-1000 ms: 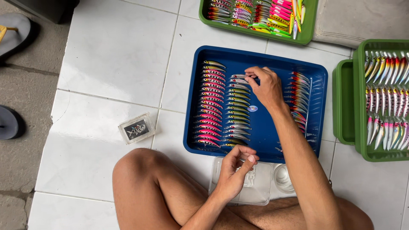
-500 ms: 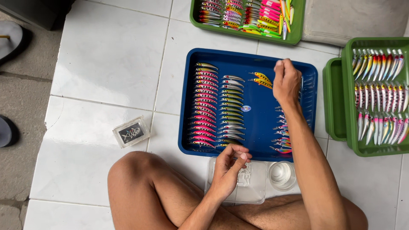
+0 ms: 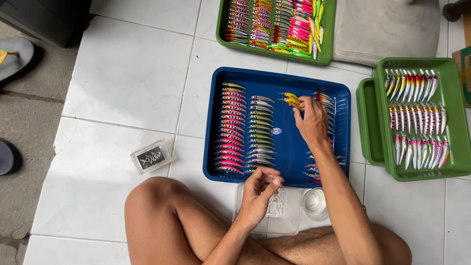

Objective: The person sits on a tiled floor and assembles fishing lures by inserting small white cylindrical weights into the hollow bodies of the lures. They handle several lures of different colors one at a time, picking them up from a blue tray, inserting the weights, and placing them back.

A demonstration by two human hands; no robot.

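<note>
Fishing lures (image 3: 241,128) lie in neat columns on a blue tray (image 3: 343,98) set on the white tile floor (image 3: 132,73), just in front of a person sitting cross-legged. The columns run side by side, each lure laid crosswise, so that colours group together: pink and red ones on the left, greenish ones (image 3: 260,130) next to them, and a darker row (image 3: 327,113) along the right edge. The middle of the tray is bare blue.

The right hand (image 3: 310,120) reaches over the tray, fingers curled, and touches a pair of yellow lures (image 3: 290,99) near the top; whether it actually pinches one I cannot tell, since the fingertips cover the spot. The yellow pair lies apart from the full columns, at the head of the bare strip.

The left hand (image 3: 260,189) hovers at the near edge of the tray, above a clear plastic box (image 3: 289,216) resting by the legs. Its fingers are bunched together, thumb against fingertips, as if pinching something small; what it holds is too tiny to make out. A small clear round cup (image 3: 315,203) sits in the box.

Two green trays hold more lures: one (image 3: 327,44) above the blue tray, packed with bright mixed colours, and one (image 3: 456,122) to the right with upright rows of striped lures. A small clear case (image 3: 151,157) lies on the tiles to the left, well apart.
</note>
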